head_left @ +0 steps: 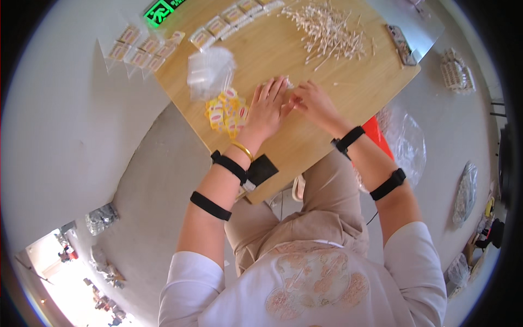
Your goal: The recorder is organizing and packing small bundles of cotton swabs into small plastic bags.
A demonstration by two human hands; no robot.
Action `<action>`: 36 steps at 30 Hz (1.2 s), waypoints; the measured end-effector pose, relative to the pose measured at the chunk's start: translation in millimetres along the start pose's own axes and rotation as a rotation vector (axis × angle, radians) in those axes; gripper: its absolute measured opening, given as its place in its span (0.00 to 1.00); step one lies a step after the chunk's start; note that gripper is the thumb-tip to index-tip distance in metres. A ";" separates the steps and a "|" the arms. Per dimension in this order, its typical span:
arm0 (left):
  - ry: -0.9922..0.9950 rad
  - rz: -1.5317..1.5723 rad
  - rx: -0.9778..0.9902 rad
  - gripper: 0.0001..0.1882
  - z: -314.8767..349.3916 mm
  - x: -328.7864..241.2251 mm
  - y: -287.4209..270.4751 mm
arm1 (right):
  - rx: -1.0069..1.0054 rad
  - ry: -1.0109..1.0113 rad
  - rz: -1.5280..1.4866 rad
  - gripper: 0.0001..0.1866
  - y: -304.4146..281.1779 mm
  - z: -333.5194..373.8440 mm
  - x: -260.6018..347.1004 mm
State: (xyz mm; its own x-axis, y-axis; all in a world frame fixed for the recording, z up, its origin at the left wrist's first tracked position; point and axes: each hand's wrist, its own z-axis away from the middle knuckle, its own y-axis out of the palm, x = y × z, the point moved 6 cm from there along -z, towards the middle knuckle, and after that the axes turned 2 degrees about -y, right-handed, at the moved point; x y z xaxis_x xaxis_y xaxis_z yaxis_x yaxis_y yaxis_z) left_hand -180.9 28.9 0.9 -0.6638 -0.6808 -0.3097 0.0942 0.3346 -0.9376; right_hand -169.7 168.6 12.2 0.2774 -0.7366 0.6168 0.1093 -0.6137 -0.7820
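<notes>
On the wooden table, my left hand (267, 109) lies with its fingers stretched out, over a small whitish thing (289, 84) that it mostly covers. Close beside its thumb, my right hand (316, 103) has its fingers drawn together in a pinch; what they hold, if anything, is hidden. Yellow and white printed cards (226, 113) lie in a loose pile left of my left hand. Just beyond them is a stack of clear plastic bags (210, 73). A large heap of cotton swabs (327, 32) spreads across the far right of the table.
Rows of filled small packets (231, 20) line the table's far left edge, with more packets (143, 49) farther left. A phone (400, 44) rests at the right edge. A black flat object (262, 170) sits at the near edge. Right of the table is a clear plastic bag (406, 141).
</notes>
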 end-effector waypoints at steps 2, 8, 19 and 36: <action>0.029 0.027 0.016 0.34 -1.2 0.5 -2.2 | -0.076 -0.067 -0.022 0.03 -0.5 1.8 4.0; 0.031 -0.136 -0.037 0.37 -0.3 5.2 -0.5 | -0.109 -0.078 -0.038 0.03 2.7 2.3 9.2; -0.047 -0.158 0.077 0.43 31.7 -28.6 8.9 | -0.171 -0.054 -0.082 0.08 2.7 19.7 5.7; -0.129 -0.242 0.030 0.47 10.0 -21.5 8.0 | -0.413 0.295 -0.002 0.06 -12.2 63.1 -23.0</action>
State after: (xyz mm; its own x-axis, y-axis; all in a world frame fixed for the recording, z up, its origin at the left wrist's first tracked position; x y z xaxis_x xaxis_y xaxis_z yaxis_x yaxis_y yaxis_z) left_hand -158.5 39.7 -1.5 -0.5701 -0.8164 -0.0917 -0.0322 0.1338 -0.9905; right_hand -117.1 211.0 1.9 -0.0104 -0.7478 0.6639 -0.2934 -0.6324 -0.7169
